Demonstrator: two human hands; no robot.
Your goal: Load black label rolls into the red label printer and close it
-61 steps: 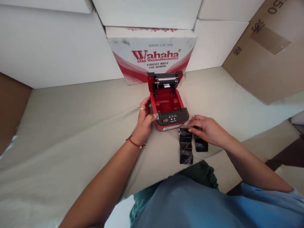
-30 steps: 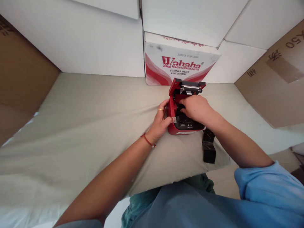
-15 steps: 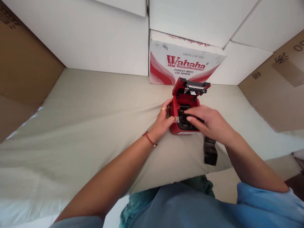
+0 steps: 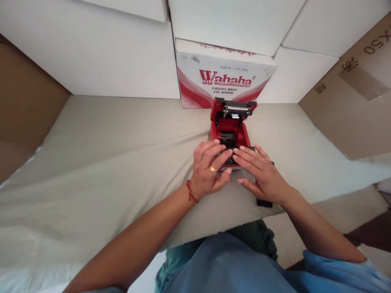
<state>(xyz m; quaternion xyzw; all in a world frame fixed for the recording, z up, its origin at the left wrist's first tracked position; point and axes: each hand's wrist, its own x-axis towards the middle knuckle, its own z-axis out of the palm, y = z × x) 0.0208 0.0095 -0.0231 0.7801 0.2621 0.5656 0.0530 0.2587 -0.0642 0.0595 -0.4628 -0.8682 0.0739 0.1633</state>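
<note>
A small red and black label printer [image 4: 244, 134] stands on the cloth-covered table with its lid [image 4: 217, 109] raised. Over the front of its body rests my left hand [image 4: 210, 165], fingers spread and reaching across the near edge. My right hand [image 4: 258, 169] lies flat over the front right corner, its fingertips close to those of the left. Between and under the fingers, the black inside of the printer is partly hidden. A black block-like object [image 4: 264, 202] lies on the cloth, mostly covered by my right hand.
Behind the printer stands a white and red Wahaha water carton [image 4: 226, 77]. White boxes [image 4: 128, 53] line the back. Brown cardboard boxes stand at the left [image 4: 27, 110] and right [image 4: 351, 93]. The near edge of the cloth [image 4: 195, 228] meets my body.
My left hand has moved from the printer's left side onto its front. My right hand has come out of the inside and flattened over the front right corner. The view has shifted slightly.
</note>
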